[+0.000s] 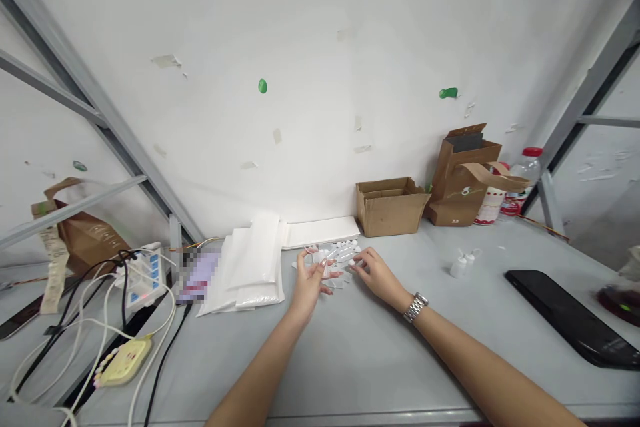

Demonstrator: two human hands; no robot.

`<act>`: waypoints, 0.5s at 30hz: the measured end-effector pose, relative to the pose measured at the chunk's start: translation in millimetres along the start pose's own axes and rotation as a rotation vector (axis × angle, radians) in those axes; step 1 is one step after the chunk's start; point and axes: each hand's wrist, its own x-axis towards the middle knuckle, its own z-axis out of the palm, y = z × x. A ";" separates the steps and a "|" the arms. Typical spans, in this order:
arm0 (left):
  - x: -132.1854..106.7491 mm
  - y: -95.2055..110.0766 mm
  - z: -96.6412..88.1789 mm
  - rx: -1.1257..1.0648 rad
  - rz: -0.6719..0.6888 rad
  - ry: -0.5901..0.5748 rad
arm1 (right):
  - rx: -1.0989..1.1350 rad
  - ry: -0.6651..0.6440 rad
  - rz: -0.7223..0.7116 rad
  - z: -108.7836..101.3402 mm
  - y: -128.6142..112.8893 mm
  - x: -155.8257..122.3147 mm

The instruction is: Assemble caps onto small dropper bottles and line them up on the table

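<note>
My left hand [309,280] is closed, with a small clear plastic piece [325,260] between its fingers; its exact kind is too small to make out. Beside it, my right hand [374,272], with a metal watch [416,307] on the wrist, pinches a small white cap [351,262] at the fingertips. Under and behind both hands lies a loose pile of small clear and white plastic parts [345,250], partly hidden by the fingers. Off to the right, small white plastic bottles [458,267] stand together on the grey table [360,360].
White plastic mailing bags [255,260] and a flat white stack [320,232] lie at left and behind. An open cardboard box [393,213], a brown paper bag [455,187] and a black object [570,317] are right. Cables and a power strip [145,277] crowd the left.
</note>
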 end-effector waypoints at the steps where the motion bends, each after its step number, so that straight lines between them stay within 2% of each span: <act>1: 0.0 -0.8 0.8 0.003 0.008 -0.009 | 0.055 0.012 0.048 -1.9 -0.4 0.5; 5: 1.4 -5.5 4.3 0.021 0.016 -0.051 | 0.280 0.009 0.252 -6.1 1.9 3.3; 8: 3.6 -10.1 4.7 0.049 0.017 -0.050 | 0.416 -0.040 0.330 -7.3 1.1 4.6; 11: 5.1 -14.4 2.1 0.134 0.059 -0.029 | 0.523 -0.133 0.325 -9.7 -6.6 3.9; 15: 2.3 -15.2 -1.3 0.331 0.120 -0.043 | 0.547 -0.196 0.256 -13.6 -17.8 0.5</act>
